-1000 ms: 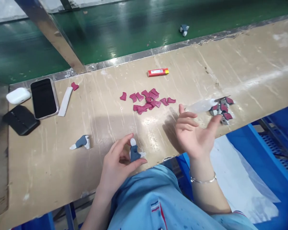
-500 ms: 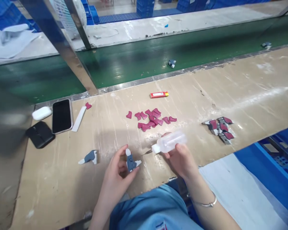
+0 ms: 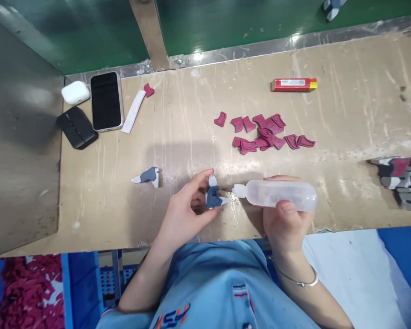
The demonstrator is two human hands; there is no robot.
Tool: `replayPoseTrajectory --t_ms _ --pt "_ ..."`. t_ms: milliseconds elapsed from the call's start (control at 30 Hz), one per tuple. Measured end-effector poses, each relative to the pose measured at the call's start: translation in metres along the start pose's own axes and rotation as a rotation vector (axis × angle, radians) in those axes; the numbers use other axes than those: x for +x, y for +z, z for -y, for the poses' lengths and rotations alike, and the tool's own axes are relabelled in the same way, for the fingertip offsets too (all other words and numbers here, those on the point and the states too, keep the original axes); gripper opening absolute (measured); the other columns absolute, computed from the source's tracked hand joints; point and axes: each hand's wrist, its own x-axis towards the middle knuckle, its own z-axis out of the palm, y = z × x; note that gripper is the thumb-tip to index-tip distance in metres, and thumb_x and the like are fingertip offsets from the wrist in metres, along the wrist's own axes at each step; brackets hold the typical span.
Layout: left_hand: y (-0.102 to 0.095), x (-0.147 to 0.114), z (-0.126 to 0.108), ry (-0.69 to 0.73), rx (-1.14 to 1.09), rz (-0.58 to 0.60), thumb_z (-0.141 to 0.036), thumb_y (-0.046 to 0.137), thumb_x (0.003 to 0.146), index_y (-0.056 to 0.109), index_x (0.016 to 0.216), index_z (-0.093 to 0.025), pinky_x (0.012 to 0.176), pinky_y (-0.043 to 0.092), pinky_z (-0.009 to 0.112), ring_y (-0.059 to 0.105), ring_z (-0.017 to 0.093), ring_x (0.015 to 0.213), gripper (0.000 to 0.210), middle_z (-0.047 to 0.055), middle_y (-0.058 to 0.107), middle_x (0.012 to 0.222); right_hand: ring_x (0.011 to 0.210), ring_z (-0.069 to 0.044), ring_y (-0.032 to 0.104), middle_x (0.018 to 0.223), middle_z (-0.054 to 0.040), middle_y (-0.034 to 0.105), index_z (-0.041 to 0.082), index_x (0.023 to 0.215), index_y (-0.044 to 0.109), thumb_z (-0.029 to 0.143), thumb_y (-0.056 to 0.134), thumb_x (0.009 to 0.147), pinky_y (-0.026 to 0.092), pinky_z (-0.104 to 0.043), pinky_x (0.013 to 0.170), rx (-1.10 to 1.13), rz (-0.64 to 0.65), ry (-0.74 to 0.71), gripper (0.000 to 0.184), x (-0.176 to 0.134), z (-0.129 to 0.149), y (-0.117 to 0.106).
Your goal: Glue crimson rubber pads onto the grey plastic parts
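My left hand [image 3: 188, 208] is closed on a small blue-and-white plastic part [image 3: 213, 196], gripped between thumb and fingers just above the table. My right hand [image 3: 289, 219] holds a translucent squeeze bottle [image 3: 277, 194] on its side. Its thin dark nozzle points left and reaches the part, though I cannot tell whether they touch. To the left lies a second blue-and-white part [image 3: 148, 176]. A scattered pile of maroon pieces [image 3: 269, 132] sits beyond my hands. At the right edge rests a group of grey parts with maroon pieces on them [image 3: 400, 176].
A red lighter-like stick [image 3: 292, 85] lies at the back. On the left are a phone [image 3: 106, 101], a white case [image 3: 75, 92], a black case [image 3: 77, 128] and a white strip [image 3: 133, 112]. A metal post [image 3: 154, 41] rises at the table's rear edge. A blue bin [image 3: 82, 288] stands below.
The view has tilted down and closer. The bottle has come level and its nozzle is now at the part in my left hand. Both hands keep their holds.
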Motion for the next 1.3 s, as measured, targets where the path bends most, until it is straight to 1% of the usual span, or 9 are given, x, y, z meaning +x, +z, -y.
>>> replayPoseTrajectory --t_ms 100,267,433,633,733,900,1100,1167,1300 --pt "0.000 -0.001 0.001 0.009 -0.004 0.002 -0.022 0.082 0.078 0.068 0.140 -0.029 0.079 0.064 0.025 0.073 0.013 0.079 0.064 0.003 0.074 0.111 0.084 -0.024 0.066 0.097 -0.0062 0.070 0.025 0.105 0.070 0.059 0.069 0.094 0.050 -0.038 0.073 0.072 -0.130 -0.017 0.036 0.002 0.009 0.006" --pt "0.001 -0.001 0.002 0.019 -0.001 0.002 -0.018 0.080 0.079 0.068 0.140 -0.031 0.083 0.064 0.027 0.073 0.014 0.085 0.064 0.003 0.073 0.111 0.085 -0.025 0.066 0.097 -0.0061 0.069 0.026 0.106 0.071 0.061 0.072 0.092 0.050 -0.040 0.074 0.020 -0.151 -0.064 0.038 0.002 0.015 0.010" --pt "0.000 -0.001 0.000 0.014 -0.007 0.002 -0.019 0.080 0.079 0.068 0.140 -0.031 0.081 0.064 0.026 0.071 0.013 0.079 0.063 0.002 0.070 0.109 0.079 -0.024 0.068 0.094 -0.0053 0.071 0.028 0.109 0.071 0.062 0.070 0.092 0.051 -0.041 0.066 -0.031 -0.097 -0.154 0.037 -0.005 0.017 0.005" --pt "-0.001 -0.002 -0.003 -0.009 -0.006 0.011 -0.006 0.074 0.073 0.068 0.139 -0.032 0.083 0.064 0.025 0.070 0.011 0.078 0.071 0.000 0.069 0.110 0.075 -0.026 0.068 0.090 -0.0071 0.072 0.028 0.104 0.073 0.067 0.068 0.090 0.051 -0.043 0.061 -0.030 -0.046 -0.084 0.043 -0.011 0.018 0.001" --pt "0.000 -0.001 -0.003 -0.010 -0.009 0.008 -0.005 0.073 0.072 0.068 0.139 -0.032 0.085 0.064 0.026 0.071 0.011 0.078 0.072 0.000 0.070 0.111 0.069 -0.025 0.066 0.087 -0.0058 0.070 0.026 0.102 0.072 0.065 0.066 0.090 0.049 -0.041 0.054 -0.054 -0.047 -0.119 0.042 -0.011 0.017 -0.001" --pt "0.002 0.000 0.000 0.015 0.009 -0.011 -0.014 0.080 0.077 0.067 0.141 -0.031 0.082 0.064 0.024 0.070 0.010 0.077 0.067 0.001 0.071 0.112 0.070 -0.026 0.066 0.086 -0.0047 0.069 0.025 0.099 0.072 0.060 0.063 0.091 0.050 -0.040 0.058 -0.157 -0.151 -0.187 0.037 -0.010 0.018 -0.003" --pt "0.002 -0.001 0.000 0.031 0.039 -0.025 -0.014 0.081 0.079 0.067 0.140 -0.033 0.071 0.062 0.021 0.070 0.010 0.075 0.066 0.001 0.072 0.108 0.066 -0.024 0.064 0.081 -0.0043 0.067 0.026 0.096 0.073 0.059 0.065 0.089 0.047 -0.041 0.056 -0.185 -0.308 -0.298 0.035 -0.006 0.018 0.004" --pt "0.002 -0.001 0.000 0.034 0.043 -0.028 -0.013 0.081 0.079 0.067 0.140 -0.033 0.070 0.062 0.020 0.070 0.010 0.074 0.066 0.001 0.072 0.108 0.067 -0.024 0.065 0.082 -0.0038 0.067 0.026 0.097 0.074 0.060 0.066 0.089 0.048 -0.041 0.057 -0.170 -0.303 -0.275 0.036 -0.005 0.019 0.006" --pt "0.001 -0.002 0.000 0.050 0.046 -0.029 -0.012 0.081 0.078 0.068 0.139 -0.031 0.081 0.064 0.022 0.072 0.009 0.077 0.066 0.000 0.073 0.107 0.063 -0.022 0.062 0.081 -0.0031 0.066 0.026 0.103 0.077 0.056 0.070 0.088 0.045 -0.038 0.052 -0.043 -0.227 -0.266 0.034 -0.006 0.021 0.005"
